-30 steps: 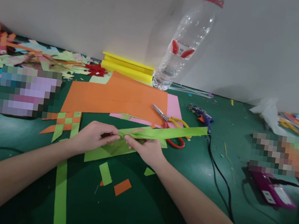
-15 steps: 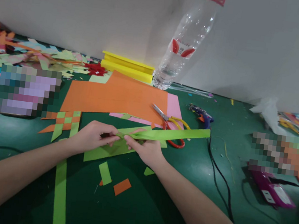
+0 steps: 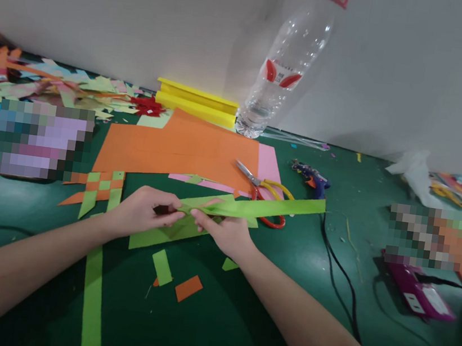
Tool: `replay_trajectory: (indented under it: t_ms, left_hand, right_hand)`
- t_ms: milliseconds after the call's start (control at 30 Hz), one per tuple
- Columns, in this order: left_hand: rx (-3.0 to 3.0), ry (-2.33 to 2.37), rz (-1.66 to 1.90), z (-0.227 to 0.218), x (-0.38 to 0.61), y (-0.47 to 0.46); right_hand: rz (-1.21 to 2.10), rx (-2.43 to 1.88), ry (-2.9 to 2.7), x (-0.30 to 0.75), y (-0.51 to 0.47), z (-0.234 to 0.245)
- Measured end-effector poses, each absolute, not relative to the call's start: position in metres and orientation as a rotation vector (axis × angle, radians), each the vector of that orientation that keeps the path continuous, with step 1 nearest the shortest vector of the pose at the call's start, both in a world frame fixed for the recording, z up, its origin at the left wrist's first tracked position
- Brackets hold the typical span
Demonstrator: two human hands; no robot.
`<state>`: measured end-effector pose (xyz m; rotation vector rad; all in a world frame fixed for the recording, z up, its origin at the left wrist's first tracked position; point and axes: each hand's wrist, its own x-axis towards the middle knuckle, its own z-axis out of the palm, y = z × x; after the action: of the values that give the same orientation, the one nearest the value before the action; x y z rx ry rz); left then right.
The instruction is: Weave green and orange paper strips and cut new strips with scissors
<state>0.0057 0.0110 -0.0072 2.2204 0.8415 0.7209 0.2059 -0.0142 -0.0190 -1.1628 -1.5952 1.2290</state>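
Note:
My left hand and my right hand meet over the green table, both pinching a long light-green paper strip at its left end. The strip reaches out to the right over the scissors. Under my hands lies a wider green paper piece. Fingertips of both hands press together at the fold near the middle.
Orange sheet on pink paper lies behind my hands, a woven orange-green square to the left. Behind stand a plastic bottle and yellow paper. A glue gun with black cable sits right. Green strip and scraps lie near.
Almost nothing: the hands keep pinching the green strip, whose right end has shifted slightly to the right.

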Motion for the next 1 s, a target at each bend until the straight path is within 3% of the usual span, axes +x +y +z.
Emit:
replay_trajectory:
  t_ms: [1000]
  left_hand:
    - [2.308, 0.832, 0.671, -0.0136, 0.0034, 0.0128]
  right_hand:
    - [1.23, -1.156, -1.574, 0.2042, -0.0176, -0.0192]
